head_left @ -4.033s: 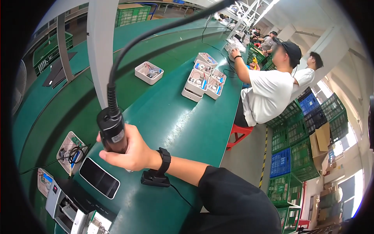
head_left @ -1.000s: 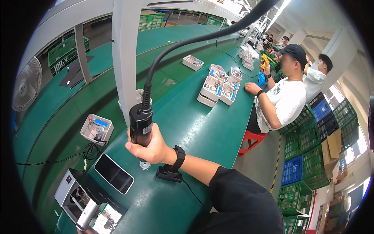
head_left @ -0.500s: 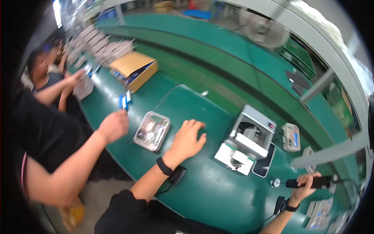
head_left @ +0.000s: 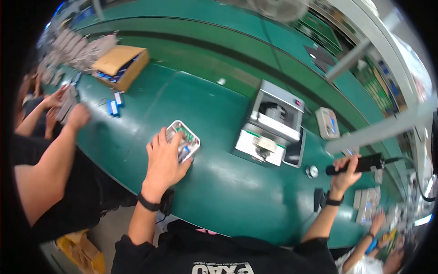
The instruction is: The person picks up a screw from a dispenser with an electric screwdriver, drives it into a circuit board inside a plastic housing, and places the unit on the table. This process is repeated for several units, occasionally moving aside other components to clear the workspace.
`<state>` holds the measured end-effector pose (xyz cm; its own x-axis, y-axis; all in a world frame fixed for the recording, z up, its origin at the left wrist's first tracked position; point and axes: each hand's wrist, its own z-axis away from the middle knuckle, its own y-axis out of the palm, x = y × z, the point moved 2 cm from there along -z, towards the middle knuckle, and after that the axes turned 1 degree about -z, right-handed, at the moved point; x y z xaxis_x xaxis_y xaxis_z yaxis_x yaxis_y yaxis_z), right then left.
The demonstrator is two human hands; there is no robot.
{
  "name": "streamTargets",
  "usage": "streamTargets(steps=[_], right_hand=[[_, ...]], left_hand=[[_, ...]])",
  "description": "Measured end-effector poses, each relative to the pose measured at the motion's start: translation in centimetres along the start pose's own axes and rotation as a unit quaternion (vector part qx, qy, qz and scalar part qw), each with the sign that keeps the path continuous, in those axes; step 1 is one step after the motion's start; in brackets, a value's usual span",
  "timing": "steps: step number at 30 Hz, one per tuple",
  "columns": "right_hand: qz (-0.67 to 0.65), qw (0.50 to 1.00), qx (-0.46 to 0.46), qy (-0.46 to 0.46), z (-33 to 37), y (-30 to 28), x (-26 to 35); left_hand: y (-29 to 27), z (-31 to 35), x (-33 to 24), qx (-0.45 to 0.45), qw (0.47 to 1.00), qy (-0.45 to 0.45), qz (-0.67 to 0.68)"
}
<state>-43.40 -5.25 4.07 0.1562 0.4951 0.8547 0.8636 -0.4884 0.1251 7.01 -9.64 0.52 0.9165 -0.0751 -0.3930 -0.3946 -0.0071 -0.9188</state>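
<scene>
A pale plastic case (head_left: 197,141) with rounded corners lies on the green bench, left of centre. A green circuit board and loose parts show inside it. My left hand (head_left: 163,157) reaches over the case from its left and near side, fingers and thumb gripping it. The hand hides much of the inside. On the right, my right hand (head_left: 346,176) wraps round a black electric screwdriver (head_left: 370,162), held roughly level with its cord at the right end. Close to the screwdriver's left end sits a small round silver part (head_left: 311,171).
A grey machine (head_left: 277,107) with a white front plate stands mid-bench, a dark flat tray (head_left: 295,153) beside it. Another case (head_left: 327,123) lies behind. At left are blue parts (head_left: 113,108), a cardboard box (head_left: 132,73) and a co-worker's arm (head_left: 52,160). Another person works lower right.
My left hand has come down onto the case and shifted it rightward. My right hand still holds the screwdriver. The co-worker's hand has drawn away from the blue parts. The whole view has shifted.
</scene>
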Motion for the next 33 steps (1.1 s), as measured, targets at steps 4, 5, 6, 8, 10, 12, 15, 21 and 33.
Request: streamTargets(steps=[4, 5, 6, 8, 10, 12, 15, 21, 33], right_hand=[[-0.145, 0.981, 0.107, -0.075, 0.4, 9.7, 7.3], [-0.171, 0.975, 0.129, -0.067, 1.1, 12.5, 8.4], [-0.173, 0.968, 0.173, -0.058, 1.7, 14.8, 8.9], [-0.182, 0.956, 0.228, -0.031, 3.0, 18.1, 8.4], [-0.186, 0.954, 0.233, -0.021, 3.9, 20.4, 7.3], [-0.183, 0.956, 0.229, -0.027, 4.1, 21.4, 6.0], [-0.115, 0.961, 0.247, -0.035, 4.7, 21.7, 3.9], [-0.118, 0.950, 0.287, 0.030, 6.2, 22.2, 3.9], [-0.170, 0.955, 0.243, -0.015, 5.7, 22.8, 6.4]], left_hand=[[1.4, 2.7, -4.6, 0.054, 0.985, 0.163, -0.011], [1.6, 3.3, -5.9, 0.067, 0.980, 0.185, -0.005], [1.6, 3.5, -7.1, 0.078, 0.975, 0.209, -0.001], [2.1, 3.9, -8.5, 0.098, 0.967, 0.234, 0.004], [2.4, 4.3, -9.6, 0.123, 0.959, 0.256, 0.004], [2.7, 4.6, -10.1, 0.123, 0.958, 0.259, 0.004], [2.7, 4.8, -10.1, 0.120, 0.958, 0.260, 0.002], [3.0, 4.8, -9.6, 0.099, 0.960, 0.263, 0.007], [3.3, 4.5, -9.4, 0.096, 0.958, 0.271, 0.012]])
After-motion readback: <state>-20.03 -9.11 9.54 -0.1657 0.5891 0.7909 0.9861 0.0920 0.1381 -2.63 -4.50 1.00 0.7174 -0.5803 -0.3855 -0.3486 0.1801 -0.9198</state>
